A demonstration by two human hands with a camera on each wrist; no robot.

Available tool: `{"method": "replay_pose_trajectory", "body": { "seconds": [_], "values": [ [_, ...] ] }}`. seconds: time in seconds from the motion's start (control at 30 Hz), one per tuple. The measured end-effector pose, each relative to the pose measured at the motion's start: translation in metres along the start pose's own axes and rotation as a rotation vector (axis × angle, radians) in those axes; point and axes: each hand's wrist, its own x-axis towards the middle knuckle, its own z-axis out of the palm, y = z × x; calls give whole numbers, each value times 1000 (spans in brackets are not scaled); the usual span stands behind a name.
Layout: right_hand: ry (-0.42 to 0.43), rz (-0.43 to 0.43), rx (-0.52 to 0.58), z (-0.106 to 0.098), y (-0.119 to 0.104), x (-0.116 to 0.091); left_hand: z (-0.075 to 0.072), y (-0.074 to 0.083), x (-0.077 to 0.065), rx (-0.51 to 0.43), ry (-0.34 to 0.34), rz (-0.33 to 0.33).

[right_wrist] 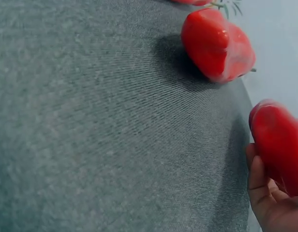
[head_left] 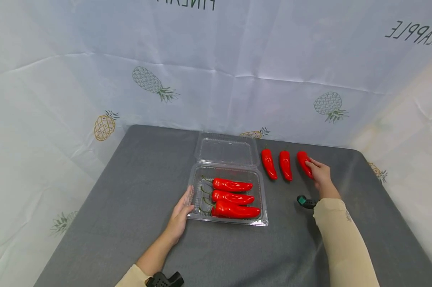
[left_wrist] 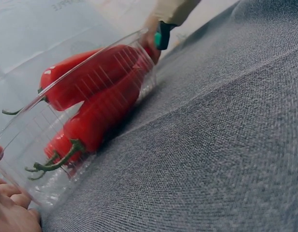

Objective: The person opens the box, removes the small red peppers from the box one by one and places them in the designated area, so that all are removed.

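Red peppers [head_left: 231,185] lie inside the clear box [head_left: 264,199] and to its right. Behind the box, the backdrop cloth [head_left: 230,44] carries "PINEAPPLE" in mirror-reversed letters, partly cut off. The right arm stretches forward on the box's right, its right hand [head_left: 319,174] pinching one pepper; the left hand [head_left: 179,217] holds the box's left edge. Right of the box are three peppers, including the pinched one; inside, four stems show, bodies overlapping.

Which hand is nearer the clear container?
Left. The left hand holds the clear container at its left edge; the right hand is off to its right, apart from it, gripping a red pepper.
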Motion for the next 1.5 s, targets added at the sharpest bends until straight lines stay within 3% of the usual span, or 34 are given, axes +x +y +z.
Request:
{"method": "replay_pose_trajectory", "body": {
  "seconds": [0.37,1.03,1.37,1.5],
  "values": [
    [59,-96,-175,14,8,1,0,-1,-2,9,5,-7],
    [49,-87,-139,14,7,3,-2,1,-2,6,6,7],
    [94,-169,-216,8,-2,-5,-1,1,0,14,5,2],
    [138,-160,-221,6,-4,-5,-1,0,0,11,2,4]
  ]
}}
